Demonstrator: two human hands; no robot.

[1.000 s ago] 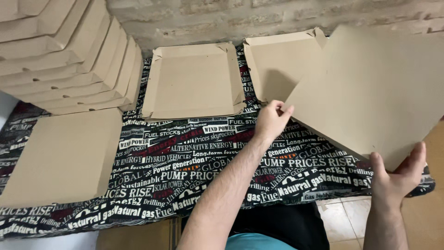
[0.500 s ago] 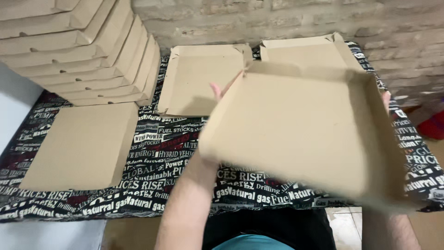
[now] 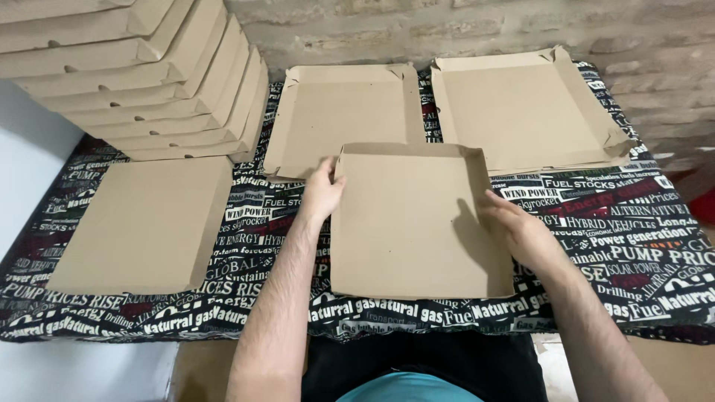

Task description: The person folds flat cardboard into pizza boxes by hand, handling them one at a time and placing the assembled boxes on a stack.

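- The left hand (image 3: pixel 322 192) has its grip closed on the upper left corner of a half-folded cardboard box (image 3: pixel 413 219), fingers curled over the raised edge there.
- The right hand (image 3: pixel 518 227) presses against the box's right side, fingers spread along the turned-up wall; whether it pinches that wall or only pushes on it I cannot tell.
- The box lies flat on the tabletop, right in front of the person, its back and right walls standing up and its near edge still flat.
- Under it is a black cloth (image 3: pixel 640 223) printed all over with white and coloured lettering.
- Just behind the box lie two opened cardboard trays side by side: the left tray (image 3: pixel 346 119) touching the box's far corner, the right tray (image 3: pixel 521 108) close behind, atop a few more like it.
- To the left, well apart from the hands, a flat closed box (image 3: pixel 145 223) rests on the cloth.
- Behind that, a leaning stack of finished boxes (image 3: pixel 141 74) rises in the far left corner.
- A pale brick wall (image 3: pixel 462 30) runs along the back.
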